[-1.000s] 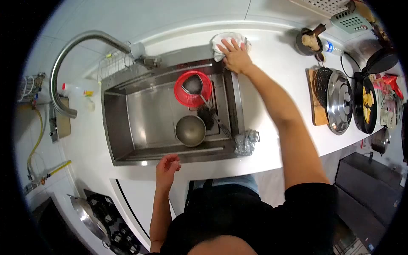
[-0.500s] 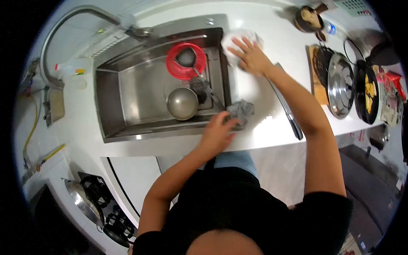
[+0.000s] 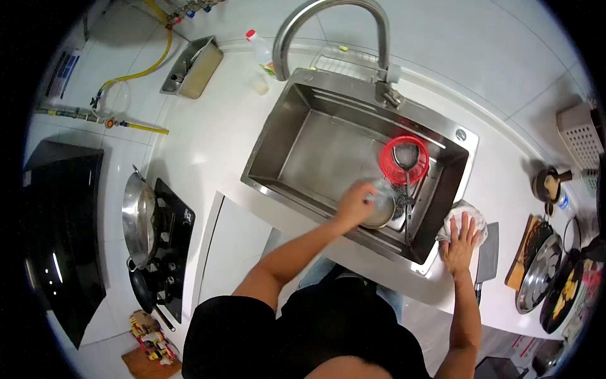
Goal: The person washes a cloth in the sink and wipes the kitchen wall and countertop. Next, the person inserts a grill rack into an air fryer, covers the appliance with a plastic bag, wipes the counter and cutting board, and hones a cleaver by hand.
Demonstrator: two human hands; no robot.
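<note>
My left hand (image 3: 358,205) is over the front of the sink (image 3: 328,148), its fingers closed on a blurred grey cloth (image 3: 379,188) above a round metal bowl (image 3: 380,221). On the counter right of the sink, my right hand (image 3: 461,245) lies flat with fingers spread on a crumpled white cloth (image 3: 472,213). A cleaver (image 3: 488,252) rests just right of that hand. Inside the sink, a red plastic basket (image 3: 389,172) carries the head of a metal ladle (image 3: 405,155), whose handle slants down beside a dark mesh scrubber (image 3: 400,197).
The curved faucet (image 3: 384,47) arches behind the sink. To the right stand a cutting board (image 3: 517,259), a metal lid (image 3: 538,271) and a black pan with yellow food (image 3: 562,300). On the left, a wok (image 3: 139,215) sits by the gas stove (image 3: 180,221).
My view has turned toward the left. The grey cloth has left the counter and is in my left hand over the bowl. The white cloth with my right hand on it is nearer the counter's front.
</note>
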